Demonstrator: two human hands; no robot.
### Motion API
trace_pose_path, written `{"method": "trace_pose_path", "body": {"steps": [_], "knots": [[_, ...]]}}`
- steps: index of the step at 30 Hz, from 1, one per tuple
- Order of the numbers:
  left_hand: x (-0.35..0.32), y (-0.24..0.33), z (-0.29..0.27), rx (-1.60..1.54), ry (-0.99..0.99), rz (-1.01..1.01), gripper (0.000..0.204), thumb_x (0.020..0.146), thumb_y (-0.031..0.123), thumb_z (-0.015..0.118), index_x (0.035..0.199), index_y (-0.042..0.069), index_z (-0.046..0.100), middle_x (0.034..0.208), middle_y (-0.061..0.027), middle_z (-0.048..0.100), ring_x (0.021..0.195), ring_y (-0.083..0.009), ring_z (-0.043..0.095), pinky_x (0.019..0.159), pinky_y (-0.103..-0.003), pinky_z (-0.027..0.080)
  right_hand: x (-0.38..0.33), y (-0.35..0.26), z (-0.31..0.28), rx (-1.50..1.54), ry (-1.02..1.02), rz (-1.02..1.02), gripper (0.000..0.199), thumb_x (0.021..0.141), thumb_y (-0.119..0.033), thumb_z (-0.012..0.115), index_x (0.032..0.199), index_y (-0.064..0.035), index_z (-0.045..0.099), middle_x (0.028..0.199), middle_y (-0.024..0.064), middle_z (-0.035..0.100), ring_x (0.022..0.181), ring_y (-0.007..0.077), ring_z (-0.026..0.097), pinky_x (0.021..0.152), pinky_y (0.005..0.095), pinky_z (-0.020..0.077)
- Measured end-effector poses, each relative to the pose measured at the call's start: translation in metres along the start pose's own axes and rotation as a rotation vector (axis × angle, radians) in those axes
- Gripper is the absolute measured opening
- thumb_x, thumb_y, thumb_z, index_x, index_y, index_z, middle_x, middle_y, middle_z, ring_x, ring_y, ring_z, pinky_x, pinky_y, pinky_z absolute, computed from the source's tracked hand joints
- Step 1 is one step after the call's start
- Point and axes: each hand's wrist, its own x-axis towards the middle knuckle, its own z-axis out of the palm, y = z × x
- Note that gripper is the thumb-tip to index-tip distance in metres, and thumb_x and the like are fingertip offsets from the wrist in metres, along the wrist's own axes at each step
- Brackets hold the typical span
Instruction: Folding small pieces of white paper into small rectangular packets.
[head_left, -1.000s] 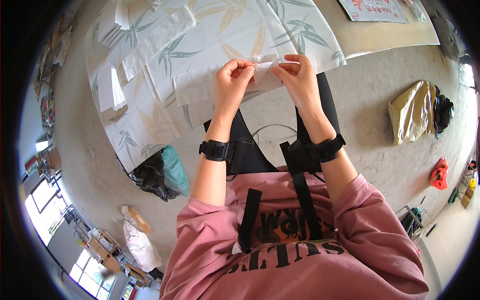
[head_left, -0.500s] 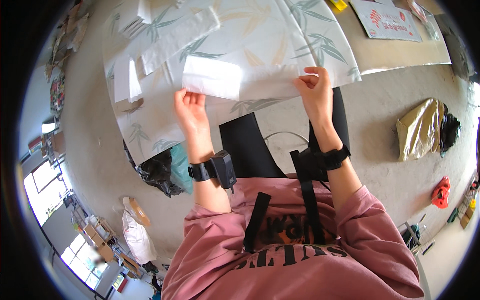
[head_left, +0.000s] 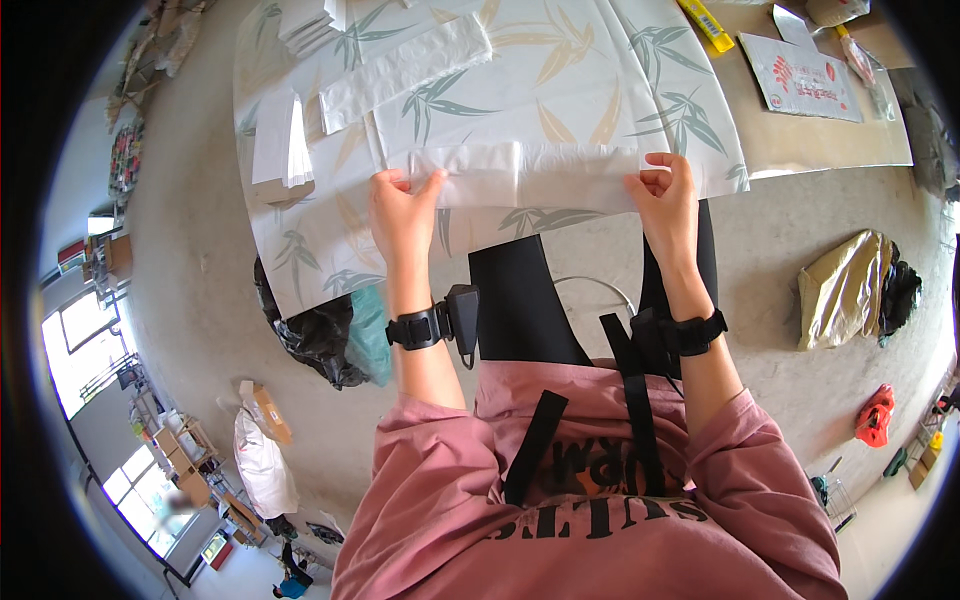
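A long, whitish, see-through plastic bag [head_left: 580, 178] stretches sideways over the near edge of the patterned tablecloth [head_left: 560, 90]. Its left half looks whiter and more opaque, with a seam or fold at the middle; what causes this I cannot make out. My left hand [head_left: 405, 218] pinches the left end between thumb and curled fingers. At the right end, my right hand [head_left: 670, 208] grips the corner with thumb and fingers. Beyond my left hand lies a flat pile of similar plastic bags [head_left: 408, 72]. Left of that pile stand folded white papers [head_left: 280, 140].
More folded white papers [head_left: 312, 28] lie at the far left. A yellow tube [head_left: 708, 26] and a printed silver packet [head_left: 800, 80] lie on the brown board [head_left: 800, 150] at right. Black bags [head_left: 320, 345] sit on the floor below the table's left side.
My left hand has turned from open-palmed under the white piece to pinching the bag's left end. The bag is now stretched straighter, its left part less bright. The view has shifted slightly.
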Motion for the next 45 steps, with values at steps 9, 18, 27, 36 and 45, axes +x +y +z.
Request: {"method": "trace_pose_path", "body": {"steps": [9, 18, 27, 36, 45], "knots": [[0.000, 0.021, -0.003, -0.045, -0.296, -0.140, 0.044, 0.065, 0.030, 0.081, 0.088, -0.004, 0.065, 0.081, -0.0110, 0.068, 0.069, -0.0185, 0.063, 0.063, -0.032, 0.048, 0.006, -0.005, 0.003, -0.135, -0.021, -0.069, 0.032, 0.079, -0.004, 0.064, 0.109, 0.0007, 0.051, 0.085, 0.0124, 0.064, 0.077, 0.0203, 0.063, 0.071, 0.0309, 0.0508], [0.001, 0.006, -0.017, -0.904, -0.151, -0.162, 0.025, 0.077, 0.010, 0.075, 0.094, 0.000, 0.061, 0.088, -0.0060, 0.066, 0.076, -0.0086, 0.059, 0.067, -0.023, 0.046, 0.038, -0.037, 0.016, -0.020, -0.052, -0.234, 0.032, 0.079, -0.005, 0.063, 0.108, -0.0003, 0.052, 0.081, 0.0119, 0.065, 0.076, 0.0210, 0.064, 0.072, 0.0311, 0.0502], [0.003, -0.009, -0.003, -0.567, -0.149, -0.229, 0.047, 0.077, 0.010, 0.075, 0.116, 0.001, 0.052, 0.095, -0.0063, 0.067, 0.085, -0.0120, 0.062, 0.064, -0.026, 0.051, 0.055, -0.027, 0.036, -0.149, -0.089, -0.228, 0.040, 0.077, -0.002, 0.063, 0.113, -0.0012, 0.046, 0.086, 0.0123, 0.063, 0.079, 0.0243, 0.063, 0.072, 0.0345, 0.0506], [0.012, -0.019, -0.008, -0.640, -0.089, -0.163, 0.043, 0.075, 0.004, 0.074, 0.113, -0.003, 0.054, 0.090, -0.0098, 0.068, 0.076, -0.0102, 0.062, 0.064, -0.024, 0.048, 0.046, -0.031, 0.037, -0.152, -0.093, -0.225, 0.041, 0.076, 0.002, 0.063, 0.113, -0.0007, 0.045, 0.094, 0.0157, 0.061, 0.081, 0.0253, 0.062, 0.074, 0.0352, 0.0508], [0.016, -0.050, 0.002, -0.545, -0.026, -0.013, 0.026, 0.084, 0.015, 0.069, 0.104, 0.000, 0.062, 0.087, -0.0045, 0.066, 0.076, -0.0090, 0.060, 0.060, -0.025, 0.050, 0.035, -0.030, 0.039, -0.214, -0.033, -0.324, 0.040, 0.076, 0.004, 0.062, 0.113, -0.0016, 0.046, 0.100, 0.0165, 0.058, 0.084, 0.0266, 0.060, 0.074, 0.0356, 0.0504]]}}
